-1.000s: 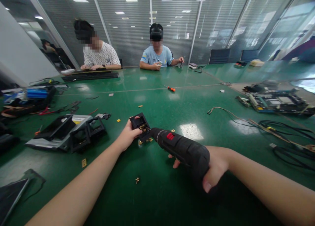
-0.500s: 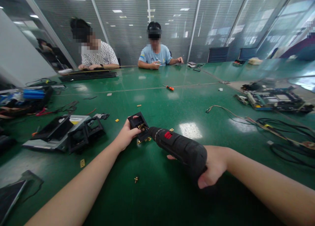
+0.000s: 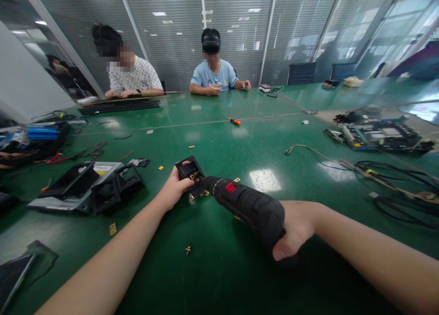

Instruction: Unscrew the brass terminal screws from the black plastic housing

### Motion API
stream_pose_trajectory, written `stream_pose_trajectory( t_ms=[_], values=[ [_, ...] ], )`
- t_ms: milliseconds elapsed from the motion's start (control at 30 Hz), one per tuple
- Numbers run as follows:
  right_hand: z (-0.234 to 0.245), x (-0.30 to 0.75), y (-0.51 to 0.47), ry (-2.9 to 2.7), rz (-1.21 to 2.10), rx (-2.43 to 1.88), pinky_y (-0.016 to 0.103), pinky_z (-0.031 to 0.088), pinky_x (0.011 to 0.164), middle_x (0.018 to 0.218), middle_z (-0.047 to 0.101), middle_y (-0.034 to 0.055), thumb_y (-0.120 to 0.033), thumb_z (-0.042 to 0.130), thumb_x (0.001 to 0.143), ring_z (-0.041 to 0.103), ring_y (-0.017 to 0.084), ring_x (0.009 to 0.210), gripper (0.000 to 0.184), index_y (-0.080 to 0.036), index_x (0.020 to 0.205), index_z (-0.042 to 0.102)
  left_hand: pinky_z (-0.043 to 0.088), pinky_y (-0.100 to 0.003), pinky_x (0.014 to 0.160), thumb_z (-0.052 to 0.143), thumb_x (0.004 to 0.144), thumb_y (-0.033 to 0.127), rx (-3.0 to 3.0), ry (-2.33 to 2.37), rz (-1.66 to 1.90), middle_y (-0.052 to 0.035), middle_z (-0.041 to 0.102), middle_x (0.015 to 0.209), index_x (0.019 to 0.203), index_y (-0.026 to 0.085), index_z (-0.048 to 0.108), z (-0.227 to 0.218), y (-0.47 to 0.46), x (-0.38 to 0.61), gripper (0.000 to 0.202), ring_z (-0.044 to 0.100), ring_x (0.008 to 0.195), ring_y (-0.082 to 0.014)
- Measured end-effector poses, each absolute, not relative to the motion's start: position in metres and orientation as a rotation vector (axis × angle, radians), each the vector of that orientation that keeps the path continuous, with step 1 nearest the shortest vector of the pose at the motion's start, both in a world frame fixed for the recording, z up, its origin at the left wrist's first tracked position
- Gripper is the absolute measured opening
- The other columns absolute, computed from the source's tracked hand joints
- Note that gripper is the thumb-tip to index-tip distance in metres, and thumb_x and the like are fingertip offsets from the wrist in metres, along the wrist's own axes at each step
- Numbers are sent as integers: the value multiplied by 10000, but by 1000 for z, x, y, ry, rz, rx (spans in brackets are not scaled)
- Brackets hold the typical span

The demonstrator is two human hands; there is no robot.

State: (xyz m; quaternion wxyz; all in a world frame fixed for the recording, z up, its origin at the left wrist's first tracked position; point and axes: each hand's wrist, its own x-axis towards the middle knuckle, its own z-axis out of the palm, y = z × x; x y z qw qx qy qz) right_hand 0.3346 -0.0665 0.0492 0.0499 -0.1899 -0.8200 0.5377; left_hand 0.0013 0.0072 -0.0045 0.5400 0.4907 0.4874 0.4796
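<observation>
My left hand (image 3: 172,190) grips a small black plastic box (image 3: 188,171) with brass terminals inside, holding it tilted on the green table (image 3: 222,146). My right hand (image 3: 294,228) is wrapped around a black electric screwdriver (image 3: 245,204) with a red switch. Its tip is pressed into the box's inside, near the brass parts. A few loose brass pieces (image 3: 197,196) lie just under the box.
A dismantled grey and black unit (image 3: 87,187) lies to the left. Small brass parts (image 3: 188,249) are scattered about. Cables (image 3: 387,187) and a circuit board (image 3: 377,136) lie at right. An orange screwdriver (image 3: 235,121) lies further off. Two people sit across the table.
Both hands, the box and the screwdriver keep the same hold; they sit slightly further left in view as the head camera shifts. The right hand's fingers have curled under the tool.
</observation>
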Motion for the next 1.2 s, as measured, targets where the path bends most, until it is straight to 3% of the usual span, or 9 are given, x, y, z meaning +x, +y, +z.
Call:
stream_pose_trajectory(
  t_ms=[200, 367, 667, 867, 967, 1100, 1200],
  values=[
    [49, 334, -67, -2510, 1602, -542, 493, 106, 1298, 1331, 660, 102, -554, 819, 705, 441, 366, 1424, 664, -176, 1244, 733, 584, -482, 937, 783, 591, 189, 1180, 1166, 1138, 0, 689, 1102, 1299, 289, 512, -7, 9, -1, 765, 717, 1004, -260],
    [46, 335, -67, -2532, 1560, -600, 519, 238, 1252, 1389, 618, 104, -513, 813, 687, 419, 386, 1408, 688, -187, 1285, 718, 586, -481, 937, 777, 595, 180, 1183, 1150, 1141, 2, 688, 1112, 1292, 289, 514, -8, 10, -2, 752, 716, 1000, -254],
    [40, 335, -65, -2555, 1579, -477, 475, 176, 1282, 1618, 472, 102, -498, 817, 743, 388, 366, 1491, 864, -187, 1509, 566, 581, -480, 953, 762, 606, 202, 1237, 1164, 1128, 3, 674, 1124, 1285, 289, 501, -10, 11, -3, 733, 707, 1019, -254],
    [41, 332, -66, -2497, 1533, -435, 478, 201, 1273, 1644, 437, 130, -452, 834, 699, 486, 384, 1417, 911, -160, 1516, 558, 589, -463, 927, 763, 596, 183, 1181, 1140, 1136, 8, 688, 1074, 1283, 286, 501, -8, 10, -2, 742, 715, 977, -250],
    [40, 332, -65, -2500, 1534, -405, 499, 207, 1268, 1641, 443, 133, -439, 827, 712, 451, 393, 1459, 878, -165, 1506, 571, 595, -446, 901, 771, 594, 180, 1183, 1142, 1129, 7, 690, 1071, 1292, 287, 501, -8, 11, -2, 756, 715, 962, -245],
    [40, 333, -64, -2487, 1538, -419, 532, 139, 1283, 1697, 338, 139, -447, 840, 702, 380, 416, 1507, 922, -180, 1531, 538, 599, -466, 910, 775, 596, 179, 1184, 1144, 1119, 3, 687, 1088, 1291, 296, 495, -8, 11, -3, 758, 721, 995, -262],
    [42, 333, -65, -2453, 1583, -458, 545, 92, 1289, 1658, 394, 151, -429, 839, 699, 425, 404, 1473, 939, -175, 1541, 508, 602, -462, 901, 775, 600, 177, 1187, 1149, 1112, 1, 684, 1101, 1304, 303, 492, -9, 12, -4, 769, 718, 1007, -266]
  ],
)
